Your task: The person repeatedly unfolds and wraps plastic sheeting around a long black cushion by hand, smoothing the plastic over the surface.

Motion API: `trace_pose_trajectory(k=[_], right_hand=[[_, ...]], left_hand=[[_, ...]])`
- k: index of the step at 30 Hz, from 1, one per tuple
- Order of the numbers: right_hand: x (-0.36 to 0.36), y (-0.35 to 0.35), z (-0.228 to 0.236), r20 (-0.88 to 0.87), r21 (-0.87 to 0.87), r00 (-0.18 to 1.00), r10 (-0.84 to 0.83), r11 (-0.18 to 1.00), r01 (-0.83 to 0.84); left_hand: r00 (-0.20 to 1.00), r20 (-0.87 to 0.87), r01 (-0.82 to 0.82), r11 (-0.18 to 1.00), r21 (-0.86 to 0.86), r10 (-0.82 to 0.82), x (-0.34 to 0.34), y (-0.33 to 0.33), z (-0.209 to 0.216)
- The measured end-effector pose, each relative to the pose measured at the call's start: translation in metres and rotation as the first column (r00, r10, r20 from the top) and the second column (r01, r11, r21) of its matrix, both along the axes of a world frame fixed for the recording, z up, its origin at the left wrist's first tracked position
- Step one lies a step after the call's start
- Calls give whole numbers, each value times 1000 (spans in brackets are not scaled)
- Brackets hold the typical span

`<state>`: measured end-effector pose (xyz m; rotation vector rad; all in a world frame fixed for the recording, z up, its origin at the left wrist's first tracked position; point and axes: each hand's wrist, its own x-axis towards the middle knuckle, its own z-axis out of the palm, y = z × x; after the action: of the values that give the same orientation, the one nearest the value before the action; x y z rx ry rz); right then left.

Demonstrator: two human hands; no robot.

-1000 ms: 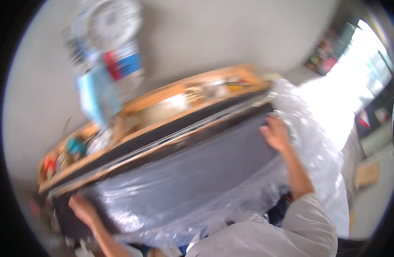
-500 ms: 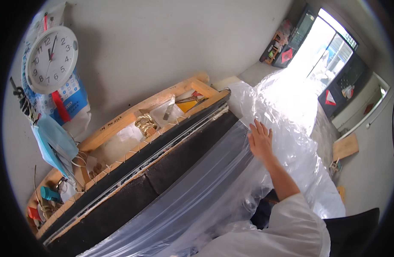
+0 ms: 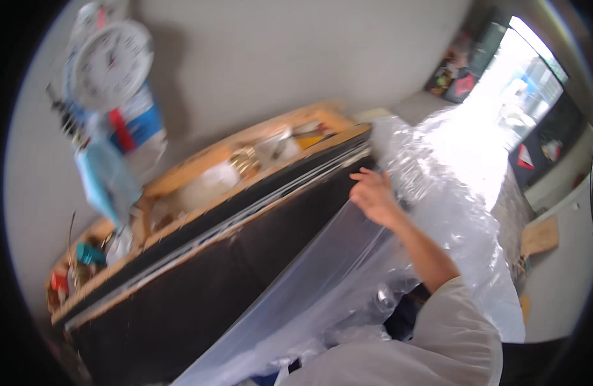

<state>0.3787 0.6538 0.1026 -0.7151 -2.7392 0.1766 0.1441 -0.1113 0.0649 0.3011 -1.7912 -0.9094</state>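
Clear plastic sheet [image 3: 316, 276] lies farther back vs a sec ago, so more blk panel [image 3: 180, 309] up-left of it is bare & cover's only partial, w/ R hand [image 3: 374, 198] at sheet's upper end, can't tell if gripping, L hand out of view.

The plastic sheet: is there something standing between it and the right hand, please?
Nothing visible does. The right hand is at the upper end of the plastic sheet and appears to touch it; whether the fingers grip it, I cannot tell. The wooden box lies off to the left, not between them.
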Motion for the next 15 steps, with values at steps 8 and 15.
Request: trace_pose_trajectory(k=[8, 15], right_hand=[[-14, 27, 40, -534, -213, 790, -300, 952, 218], [-59, 136, -74, -274, -540, 692, -668, 702, 464]], left_hand=[[946, 325, -10, 1000, 11, 6, -93, 53, -10], [765, 636, 79, 965, -249, 102, -197, 156, 5]])
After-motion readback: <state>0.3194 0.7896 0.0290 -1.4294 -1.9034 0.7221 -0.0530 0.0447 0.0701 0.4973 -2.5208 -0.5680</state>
